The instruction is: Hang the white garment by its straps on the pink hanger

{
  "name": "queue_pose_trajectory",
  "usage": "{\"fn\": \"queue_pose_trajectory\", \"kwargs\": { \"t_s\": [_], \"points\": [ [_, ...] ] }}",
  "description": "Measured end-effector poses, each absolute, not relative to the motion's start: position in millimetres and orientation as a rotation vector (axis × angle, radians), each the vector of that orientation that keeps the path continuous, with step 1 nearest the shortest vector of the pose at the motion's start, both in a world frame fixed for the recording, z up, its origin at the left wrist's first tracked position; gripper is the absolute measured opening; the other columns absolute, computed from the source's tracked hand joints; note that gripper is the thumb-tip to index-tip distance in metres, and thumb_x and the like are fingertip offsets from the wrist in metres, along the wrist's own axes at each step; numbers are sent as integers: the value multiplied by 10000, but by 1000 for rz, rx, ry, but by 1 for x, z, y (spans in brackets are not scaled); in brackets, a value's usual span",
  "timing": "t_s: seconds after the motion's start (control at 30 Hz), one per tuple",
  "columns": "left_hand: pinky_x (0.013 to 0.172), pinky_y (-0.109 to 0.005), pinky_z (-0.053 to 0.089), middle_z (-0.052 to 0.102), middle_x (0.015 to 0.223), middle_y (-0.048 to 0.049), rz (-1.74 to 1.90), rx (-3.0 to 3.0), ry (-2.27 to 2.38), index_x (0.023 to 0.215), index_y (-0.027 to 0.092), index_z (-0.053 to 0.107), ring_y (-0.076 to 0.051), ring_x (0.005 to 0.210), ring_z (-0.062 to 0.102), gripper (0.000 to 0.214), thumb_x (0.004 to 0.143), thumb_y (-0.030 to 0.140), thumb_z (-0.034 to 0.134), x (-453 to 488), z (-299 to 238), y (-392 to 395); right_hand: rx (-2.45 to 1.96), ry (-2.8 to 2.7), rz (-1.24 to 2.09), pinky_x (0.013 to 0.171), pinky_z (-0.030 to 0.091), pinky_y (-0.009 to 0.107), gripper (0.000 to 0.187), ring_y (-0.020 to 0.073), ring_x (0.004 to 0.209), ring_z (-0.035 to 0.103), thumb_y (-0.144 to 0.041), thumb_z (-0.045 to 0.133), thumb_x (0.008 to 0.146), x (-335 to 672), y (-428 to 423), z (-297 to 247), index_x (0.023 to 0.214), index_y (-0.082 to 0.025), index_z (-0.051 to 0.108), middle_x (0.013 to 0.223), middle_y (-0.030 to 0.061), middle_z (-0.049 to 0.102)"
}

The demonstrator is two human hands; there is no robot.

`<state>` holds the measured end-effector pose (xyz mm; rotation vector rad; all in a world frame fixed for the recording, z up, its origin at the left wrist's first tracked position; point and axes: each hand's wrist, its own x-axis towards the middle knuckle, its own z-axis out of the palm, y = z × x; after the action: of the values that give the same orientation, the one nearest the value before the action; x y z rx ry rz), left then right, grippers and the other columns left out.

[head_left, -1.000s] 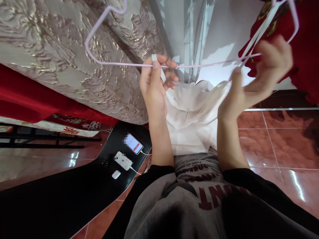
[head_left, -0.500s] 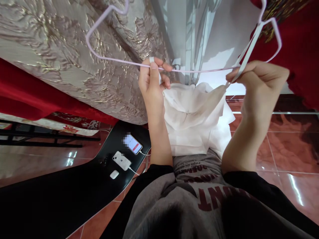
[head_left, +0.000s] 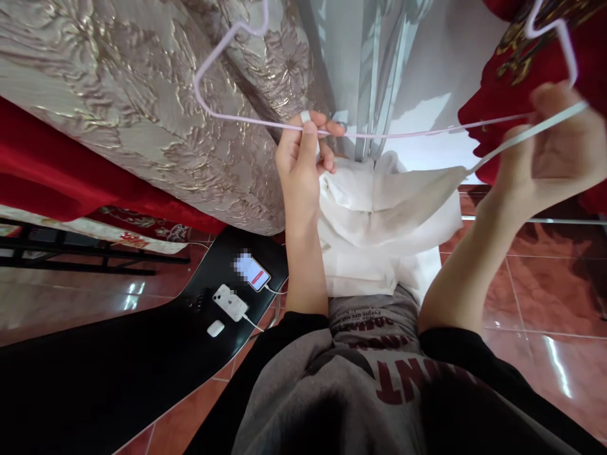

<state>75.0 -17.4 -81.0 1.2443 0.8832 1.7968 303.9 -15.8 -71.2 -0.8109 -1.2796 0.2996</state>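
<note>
My left hand point(head_left: 301, 151) is closed, pinching the lower bar of a thin lilac clothes hanger point(head_left: 393, 134) together with a short white strap point(head_left: 306, 117). From it hangs a sheer white garment point(head_left: 379, 218), which falls in folds in front of my shirt. At the right, my curled right hand point(head_left: 566, 142) holds the garment's other white strap point(head_left: 535, 131), pulled taut across the fingers. This hand is by the right corner of the hanger and hides part of it. The hanger's hook is not plainly in view.
Shiny embossed fabric point(head_left: 156, 120) hangs at the left, red fabric point(head_left: 512, 88) at the right. On a black bench point(head_left: 142, 354) lie a lit phone point(head_left: 256, 275), a white phone point(head_left: 230, 303) with a cable, and a small white case point(head_left: 215, 328).
My right hand has moved right, drawing the strap outward; the strap has come off the hanger's right shoulder. The hanger and my left hand have shifted slightly right.
</note>
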Motion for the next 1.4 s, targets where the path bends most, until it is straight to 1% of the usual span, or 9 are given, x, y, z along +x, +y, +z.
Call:
{"fn": "queue_pose_trajectory", "kwargs": {
  "t_s": [0.1, 0.3, 0.43, 0.57, 0.7, 0.87, 1.07, 1.27, 1.4],
  "points": [
    [466, -307, 387, 629, 895, -23, 1772, 1233, 894, 857, 297, 555, -169, 492, 452, 152, 934, 285, 424, 82, -81, -19, -774, -1496, 141, 918, 491, 375, 226, 180, 957, 607, -299, 628, 770, 285, -20, -75, 988, -260, 675, 955, 19, 652],
    [506, -260, 438, 613, 1110, -64, 1899, 1118, 986, 1036, 231, 489, -141, 636, 553, 167, 929, 346, 432, 69, -84, -26, -1048, -1859, 242, 998, 401, 433, 262, 165, 975, 569, -447, 613, 765, 254, -6, -76, 1003, -338, 619, 1007, -27, 637],
    [553, -227, 462, 550, 1242, -49, 2308, 1100, 1154, 1088, 194, 515, -159, 911, 587, 298, 843, 118, 362, 35, -82, -32, -1066, -1779, 228, 998, 398, 427, 232, 159, 946, 559, -492, 541, 801, 257, -6, -81, 928, -318, 628, 966, -24, 638],
    [680, -276, 520, 674, 1004, -8, 2326, 1296, 1394, 857, 182, 650, -184, 914, 616, 276, 741, 24, 455, 7, -68, -34, -1064, -1767, 270, 1017, 399, 420, 287, 154, 958, 554, -554, 526, 785, 261, -7, -82, 917, -319, 625, 976, -24, 631],
    [837, -333, 520, 675, 1009, 18, 2286, 1468, 1263, 948, 208, 675, -174, 906, 631, 187, 836, 96, 575, -9, -53, -26, -1087, -1752, 269, 1022, 405, 433, 328, 164, 944, 547, -586, 509, 779, 262, -7, -81, 916, -312, 626, 956, -10, 633],
    [792, -292, 527, 663, 1057, -22, 2179, 1469, 1082, 1019, 127, 655, -160, 888, 649, 258, 882, -10, 484, -33, -58, -11, -1088, -1743, 288, 1019, 406, 423, 324, 162, 940, 540, -575, 502, 789, 265, -8, -80, 907, -301, 629, 953, -4, 628],
    [925, -300, 495, 659, 1079, 14, 2216, 1442, 978, 989, 172, 663, -134, 1000, 619, 267, 958, 88, 411, -42, -69, -11, -1088, -1784, 276, 1024, 390, 421, 292, 164, 957, 530, -548, 511, 796, 264, -5, -83, 932, -314, 620, 958, -6, 616],
    [825, -230, 543, 647, 886, 43, 1761, 1971, 1199, 1040, 154, 645, -90, 797, 617, 256, 820, 22, 639, -7, -16, 0, -1105, -1778, 227, 990, 390, 406, 281, 167, 965, 518, -530, 525, 796, 257, -8, -85, 958, -319, 614, 943, -4, 615],
    [653, -162, 536, 540, 701, 35, 1614, 2010, 1230, 760, 169, 617, -75, 665, 560, 224, 768, -51, 578, 3, 6, 8, -1073, -1777, 174, 949, 392, 385, 236, 163, 942, 516, -484, 568, 785, 258, -10, -84, 944, -319, 622, 923, -13, 617]
  ]
}}
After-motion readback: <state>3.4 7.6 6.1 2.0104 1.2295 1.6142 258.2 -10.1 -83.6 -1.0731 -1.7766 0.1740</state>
